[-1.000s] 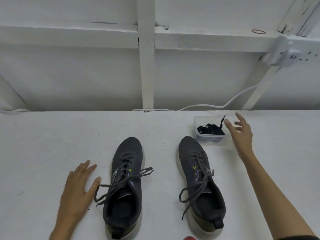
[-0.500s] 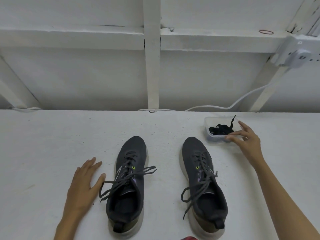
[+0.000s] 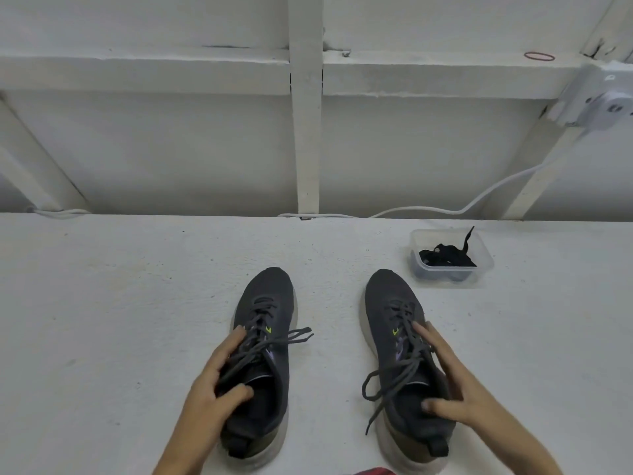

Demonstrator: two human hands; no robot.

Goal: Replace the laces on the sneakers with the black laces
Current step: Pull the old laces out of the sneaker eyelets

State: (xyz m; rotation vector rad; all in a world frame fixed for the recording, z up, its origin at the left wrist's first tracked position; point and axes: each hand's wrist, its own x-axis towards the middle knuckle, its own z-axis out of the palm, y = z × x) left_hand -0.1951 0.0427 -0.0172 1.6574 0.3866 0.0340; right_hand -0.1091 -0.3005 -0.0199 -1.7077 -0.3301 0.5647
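Right now each hand steadies one shoe on the white desk [image 3: 102,303]. The left hand [image 3: 212,382] has its grip curled round the near side of the left sneaker [image 3: 270,293], thumb hooked into the collar. The right hand [image 3: 455,389] lays its fingers along the outer side of the right sneaker [image 3: 390,296], thumb at the opening, so that grip pinches the collar wall.

The black laces [image 3: 448,258] lie bundled in a clear plastic tub [image 3: 486,255], just beyond the right toe and apart from both hands.

Judging by this, the step is stripping out the old grey laces [image 3: 274,341], which are untied with their ends trailing loose. It would go best one shoe at a time: hold the heel down, loosen the top crossings first, then draw the lace out eyelet by eyelet rather than yanking it. That way the soft knit upper should not pucker.

Both uppers are dark grey mesh, rounded at the toe, on thick pale foam soles with a small yellow-green mark by the eyelets. The old laces look flat and woven. The desk is matte and faintly gritty.
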